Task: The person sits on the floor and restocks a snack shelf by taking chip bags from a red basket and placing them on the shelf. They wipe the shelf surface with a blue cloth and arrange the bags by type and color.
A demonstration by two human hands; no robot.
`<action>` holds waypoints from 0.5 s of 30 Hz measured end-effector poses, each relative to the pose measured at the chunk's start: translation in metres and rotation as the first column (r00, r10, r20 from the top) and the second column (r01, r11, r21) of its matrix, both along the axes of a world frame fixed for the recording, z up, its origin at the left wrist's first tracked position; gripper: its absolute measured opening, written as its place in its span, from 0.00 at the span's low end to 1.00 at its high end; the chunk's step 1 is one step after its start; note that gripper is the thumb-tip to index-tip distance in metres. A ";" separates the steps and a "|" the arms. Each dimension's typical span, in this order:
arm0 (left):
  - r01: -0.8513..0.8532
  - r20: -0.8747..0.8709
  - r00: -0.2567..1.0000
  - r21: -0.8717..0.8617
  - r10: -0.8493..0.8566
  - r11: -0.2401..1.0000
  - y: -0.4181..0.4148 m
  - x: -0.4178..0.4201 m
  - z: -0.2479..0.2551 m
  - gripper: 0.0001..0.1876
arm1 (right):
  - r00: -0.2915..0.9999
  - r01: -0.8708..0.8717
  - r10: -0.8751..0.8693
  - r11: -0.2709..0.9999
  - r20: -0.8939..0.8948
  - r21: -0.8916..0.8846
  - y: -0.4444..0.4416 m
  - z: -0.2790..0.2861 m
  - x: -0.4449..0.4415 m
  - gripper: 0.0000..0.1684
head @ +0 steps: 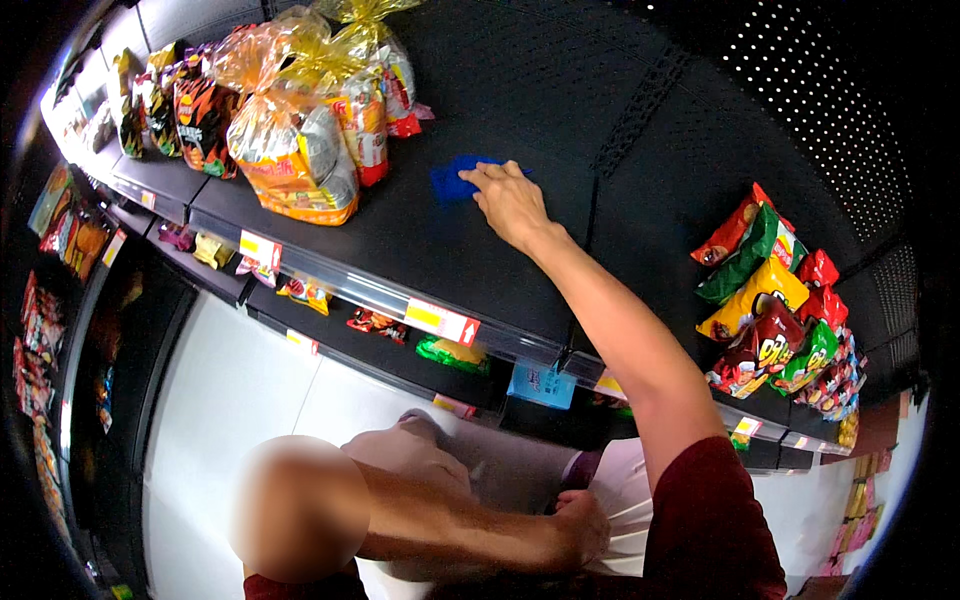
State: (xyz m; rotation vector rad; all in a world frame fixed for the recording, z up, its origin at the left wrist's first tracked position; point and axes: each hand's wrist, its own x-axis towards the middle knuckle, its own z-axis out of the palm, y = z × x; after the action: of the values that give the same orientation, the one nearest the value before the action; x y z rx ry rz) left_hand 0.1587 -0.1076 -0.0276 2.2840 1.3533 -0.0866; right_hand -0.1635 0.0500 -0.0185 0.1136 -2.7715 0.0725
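Note:
My right hand (507,196) reaches onto the black upper shelf (480,259), its fingers pressed on a blue cloth (452,180) that lies against the shelf surface. Left of the cloth stand snack bags tied in clear and gold wrap, the nearest an orange-and-clear bag (292,169). Low in the view, my left hand (585,529) rests with curled fingers near my light-coloured clothing; its fingertips are mostly hidden, so what it may hold does not show.
Chip bags (750,292) stand to the right on the same shelf. A clear price rail (360,289) with tags runs along its front edge. A lower shelf bears small snack packs and a blue box (541,384). Another stocked shelf (75,315) stands far left, beside pale floor tiles (217,375).

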 end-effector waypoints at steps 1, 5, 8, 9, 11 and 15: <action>-0.001 0.001 1.000 0.028 0.001 1.000 -0.003 -0.003 -0.001 0.15 | 0.999 0.045 -0.045 0.999 0.023 0.000 0.009 0.004 -0.009 0.21; -0.048 -0.049 0.997 0.079 0.052 0.996 -0.007 -0.006 0.002 0.15 | 0.986 0.150 -0.160 0.974 -0.046 -0.172 0.036 0.015 -0.029 0.17; 0.032 -0.077 0.997 0.122 -0.023 0.992 -0.010 0.000 0.004 0.16 | 0.964 0.223 -0.265 0.791 0.008 -0.570 0.095 0.035 -0.039 0.15; 0.041 -0.070 0.997 0.113 -0.034 0.993 -0.011 0.001 0.006 0.16 | 0.972 0.189 -0.234 0.718 0.024 -0.670 0.112 0.054 -0.038 0.16; 0.029 -0.046 0.999 0.099 -0.025 0.995 -0.012 0.002 0.008 0.16 | 0.917 0.016 -0.222 0.850 -0.333 -0.526 0.117 0.103 -0.039 0.16; 0.017 -0.001 1.000 0.075 -0.017 0.997 -0.010 0.000 0.014 0.16 | 0.539 -0.213 0.002 0.968 -0.842 -0.133 0.108 0.221 -0.042 0.08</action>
State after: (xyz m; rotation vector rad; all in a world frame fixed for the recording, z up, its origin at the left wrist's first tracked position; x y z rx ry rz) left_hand 0.1588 -0.1181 -0.0141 2.3583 1.3583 -0.0418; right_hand -0.2052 0.1584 0.2028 0.2009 -1.7467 0.2816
